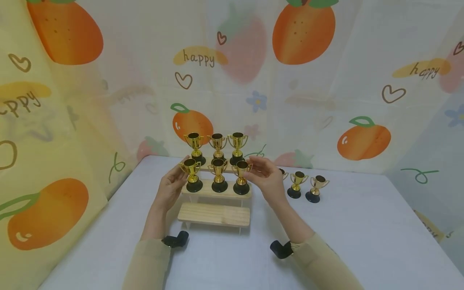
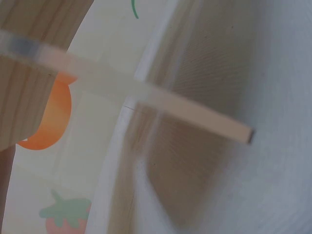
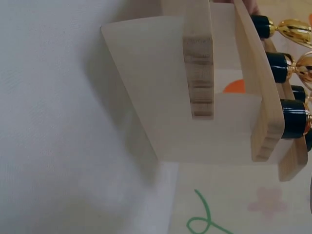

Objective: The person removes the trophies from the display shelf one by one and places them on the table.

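Observation:
A three-tier display stand has a bare wooden front tier. On its middle tier stand three gold trophies with black bases: a left trophy, a middle trophy and a right trophy. Three more fill the back tier, among them a back right trophy. My left hand is at the left trophy, fingers and thumb about its cup. From the other side my right hand pinches the right trophy by its cup. The right wrist view shows the right trophy's base on the tier's end.
Right of the stand, several more trophies stand on the white-covered table, such as one gold trophy; my right hand partly hides another. Clear side panels support the tiers. A fruit-patterned backdrop hangs behind.

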The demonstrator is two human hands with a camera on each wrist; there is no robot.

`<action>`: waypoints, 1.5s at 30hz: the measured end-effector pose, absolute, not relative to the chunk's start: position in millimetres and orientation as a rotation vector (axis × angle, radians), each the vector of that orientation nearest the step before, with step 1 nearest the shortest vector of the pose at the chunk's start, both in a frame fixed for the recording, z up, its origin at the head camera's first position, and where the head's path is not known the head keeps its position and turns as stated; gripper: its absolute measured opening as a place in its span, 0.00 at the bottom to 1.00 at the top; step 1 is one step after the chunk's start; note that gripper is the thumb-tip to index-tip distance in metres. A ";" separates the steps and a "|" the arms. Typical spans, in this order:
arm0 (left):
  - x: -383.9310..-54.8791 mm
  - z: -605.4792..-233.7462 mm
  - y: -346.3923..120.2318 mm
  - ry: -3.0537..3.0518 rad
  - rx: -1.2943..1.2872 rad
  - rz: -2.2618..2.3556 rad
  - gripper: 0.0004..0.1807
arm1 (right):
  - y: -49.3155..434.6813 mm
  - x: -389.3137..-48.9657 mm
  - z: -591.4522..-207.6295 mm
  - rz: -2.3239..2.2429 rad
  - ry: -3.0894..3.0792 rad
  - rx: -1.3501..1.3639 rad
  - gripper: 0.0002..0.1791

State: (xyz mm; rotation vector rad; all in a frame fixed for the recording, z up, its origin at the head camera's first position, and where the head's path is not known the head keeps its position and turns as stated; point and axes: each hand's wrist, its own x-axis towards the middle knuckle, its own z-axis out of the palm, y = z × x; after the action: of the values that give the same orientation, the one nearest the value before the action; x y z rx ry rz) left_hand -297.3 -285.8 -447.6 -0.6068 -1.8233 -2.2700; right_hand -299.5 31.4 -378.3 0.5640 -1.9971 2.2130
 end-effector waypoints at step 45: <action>-296.0 -446.7 -284.7 -1.812 -0.634 -2.257 0.36 | 17.4 -298.3 -385.5 2.165 -2.079 0.505 0.24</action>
State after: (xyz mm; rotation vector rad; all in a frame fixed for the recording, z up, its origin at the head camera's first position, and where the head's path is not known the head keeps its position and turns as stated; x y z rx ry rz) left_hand -296.0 -284.7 -446.7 -0.6337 -1.8117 -2.2572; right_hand -298.3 17.4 -385.5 0.5053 -2.0788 2.1653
